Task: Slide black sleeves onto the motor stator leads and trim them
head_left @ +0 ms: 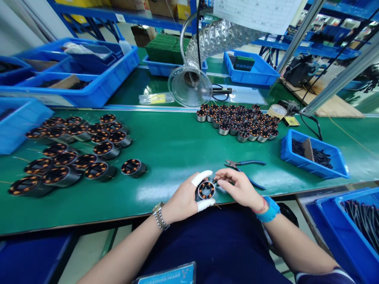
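L hand (188,199) has its grip closed round a silver-rimmed, orange-coiled ring (206,191) at the near edge of the green tabletop (166,150) — face turned up, prob. so the windings show. R hand (238,188) seems to pinch a small dark piece (216,182) beside it; blue-handled pliers (251,162) lie close, likely for quick reach.

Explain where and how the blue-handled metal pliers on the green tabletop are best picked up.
Probably around both blue handles, coming from the person's right: the pliers lie with their handles spread apart that way, while the metal jaws point left.
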Demonstrator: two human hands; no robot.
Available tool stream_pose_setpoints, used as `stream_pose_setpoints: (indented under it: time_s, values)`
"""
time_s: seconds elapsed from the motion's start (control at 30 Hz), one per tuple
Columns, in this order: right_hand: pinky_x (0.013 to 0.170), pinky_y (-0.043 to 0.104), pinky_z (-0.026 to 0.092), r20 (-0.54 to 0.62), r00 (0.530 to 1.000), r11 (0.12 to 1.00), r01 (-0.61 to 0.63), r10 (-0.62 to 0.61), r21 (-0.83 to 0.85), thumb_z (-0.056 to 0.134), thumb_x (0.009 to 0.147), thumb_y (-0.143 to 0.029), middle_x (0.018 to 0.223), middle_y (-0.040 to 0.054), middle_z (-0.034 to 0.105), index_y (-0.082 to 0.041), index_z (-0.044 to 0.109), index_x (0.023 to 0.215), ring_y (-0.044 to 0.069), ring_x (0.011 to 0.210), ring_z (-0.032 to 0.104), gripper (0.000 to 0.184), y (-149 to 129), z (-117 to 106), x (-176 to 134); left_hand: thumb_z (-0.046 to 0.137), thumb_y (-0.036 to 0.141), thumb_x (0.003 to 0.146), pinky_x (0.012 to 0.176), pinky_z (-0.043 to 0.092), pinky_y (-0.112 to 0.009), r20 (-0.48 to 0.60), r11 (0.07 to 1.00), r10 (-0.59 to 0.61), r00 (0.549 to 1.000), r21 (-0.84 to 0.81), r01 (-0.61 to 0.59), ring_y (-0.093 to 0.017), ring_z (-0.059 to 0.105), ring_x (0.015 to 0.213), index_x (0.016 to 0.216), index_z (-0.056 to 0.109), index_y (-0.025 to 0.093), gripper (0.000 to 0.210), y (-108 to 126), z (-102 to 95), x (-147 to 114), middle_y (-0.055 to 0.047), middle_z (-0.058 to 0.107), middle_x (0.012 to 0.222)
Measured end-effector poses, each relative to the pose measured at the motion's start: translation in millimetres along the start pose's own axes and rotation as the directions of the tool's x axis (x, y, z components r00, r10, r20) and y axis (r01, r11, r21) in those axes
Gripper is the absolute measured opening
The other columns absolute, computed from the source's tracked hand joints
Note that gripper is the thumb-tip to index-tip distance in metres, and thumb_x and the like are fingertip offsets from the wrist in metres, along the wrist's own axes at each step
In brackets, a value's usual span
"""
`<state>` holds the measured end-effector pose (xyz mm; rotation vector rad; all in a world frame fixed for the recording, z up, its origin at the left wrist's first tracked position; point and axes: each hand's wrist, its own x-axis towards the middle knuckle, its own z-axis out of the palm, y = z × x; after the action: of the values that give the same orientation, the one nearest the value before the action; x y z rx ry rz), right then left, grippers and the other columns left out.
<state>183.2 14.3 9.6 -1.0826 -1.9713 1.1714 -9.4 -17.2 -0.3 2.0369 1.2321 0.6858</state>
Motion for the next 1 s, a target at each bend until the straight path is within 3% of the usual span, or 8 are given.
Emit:
stream_pose_setpoints:
  time_s: [0.1, 0.27, 0.47, 0.7, 0.77, 0.87, 0.93, 1.0]
  values:
    - [0.062, 0.024, 0.044, 0.171, 0.968, 0.964, -0.211, 0.183, 0.159, 0.047, 0.083, -0.035, 0.082, 0.0037, 0.063, -0.015, 0.061, 0.095, 0.011, 0.068, 0.055, 0.027, -7, -9, 6, 0.064, 0.037, 0.071, 0.086, 0.046, -0.039, 0.001, 1.0, 0.0, 1.0, 0.011, 0.0, -0.023, 0.055, 0.099, 0.126, 0.033, 0.021, 0.066, -1, 0.6, 0, -0.008, 0.054, 0.109]
    - [0.056, 0.021, 0.039, 0.247, 0.928, 0.914, -0.336, 0.28, 0.226, 0.057, 0.076, -0.031, 0.068, 0.0005, 0.059, -0.012, 0.065, 0.083, 0.007, 0.057, 0.048, 0.022, -10, -12, 13, 0.065, 0.036, 0.07, 0.086, 0.046, -0.038, 0.004, 1.0, -0.001, 1.0, 0.006, 0.001, -0.022, 0.055, 0.098, 0.126, 0.034, 0.021, 0.065, 0, 0.6, -1, -0.008, 0.054, 0.108]
    - [0.05, 0.02, 0.035, 0.187, 0.923, 0.896, -0.376, 0.337, 0.237, 0.061, 0.07, -0.029, 0.056, -0.0023, 0.054, -0.012, 0.06, 0.069, 0.006, 0.051, 0.045, 0.017, -9, -5, 12, 0.066, 0.035, 0.07, 0.083, 0.046, -0.036, 0.001, 1.0, -0.002, 1.0, 0.021, 0.002, -0.021, 0.055, 0.095, 0.124, 0.035, 0.02, 0.064, 1, 0.2, -1, -0.007, 0.055, 0.106]
    - [0.048, 0.02, 0.035, 0.088, 0.948, 0.949, -0.31, 0.305, 0.054, 0.053, 0.078, -0.029, 0.053, -0.003, 0.051, -0.015, 0.052, 0.062, 0.007, 0.049, 0.044, 0.021, -11, 4, 10, 0.068, 0.039, 0.067, 0.083, 0.045, -0.041, -0.051, 0.996, -0.007, 0.999, 0.086, 0.011, -0.024, 0.055, 0.094, 0.11, 0.049, 0.017, 0.052, 1, 2.5, -3, -0.009, 0.058, 0.102]
    - [0.05, 0.021, 0.039, 0.083, 0.969, 0.972, -0.234, 0.234, -0.007, 0.048, 0.083, -0.029, 0.056, -0.0013, 0.055, -0.015, 0.055, 0.065, 0.008, 0.051, 0.048, 0.023, -13, 1, 5, 0.068, 0.038, 0.068, 0.083, 0.045, -0.039, -0.018, 0.999, -0.029, 0.999, 0.027, 0.03, -0.023, 0.056, 0.093, 0.109, 0.05, 0.017, 0.049, 5, -1.3, -6, -0.009, 0.059, 0.102]
    - [0.07, 0.026, 0.046, 0.032, 0.99, 0.973, 0.14, -0.137, -0.181, 0.048, 0.085, -0.027, 0.082, 0.0048, 0.064, -0.015, 0.06, 0.088, 0.012, 0.076, 0.057, 0.018, -17, -10, -4, 0.069, 0.037, 0.067, 0.085, 0.045, -0.037, 0.077, 0.99, -0.058, 0.995, -0.122, 0.067, -0.021, 0.057, 0.094, 0.11, 0.052, 0.019, 0.05, 13, -11.7, -10, -0.006, 0.06, 0.105]
    - [0.079, 0.03, 0.045, 0.072, 0.909, 0.857, 0.412, -0.411, -0.309, 0.052, 0.083, -0.024, 0.095, 0.0075, 0.063, -0.016, 0.058, 0.1, 0.015, 0.089, 0.056, 0.02, -19, -18, -8, 0.07, 0.036, 0.066, 0.086, 0.045, -0.036, 0.15, 0.966, -0.066, 0.986, -0.238, 0.101, -0.02, 0.058, 0.094, 0.109, 0.052, 0.021, 0.049, 18, -18.9, -12, -0.004, 0.062, 0.104]
    - [0.078, 0.031, 0.045, 0.169, 0.816, 0.726, 0.572, -0.553, -0.382, 0.054, 0.082, -0.02, 0.093, 0.0082, 0.063, -0.016, 0.059, 0.099, 0.015, 0.087, 0.054, 0.019, -20, -25, -10, 0.07, 0.036, 0.067, 0.085, 0.046, -0.035, 0.225, 0.925, -0.058, 0.973, -0.355, 0.137, -0.018, 0.059, 0.091, 0.109, 0.052, 0.021, 0.048, 21, -23.7, -13, -0.001, 0.063, 0.099]
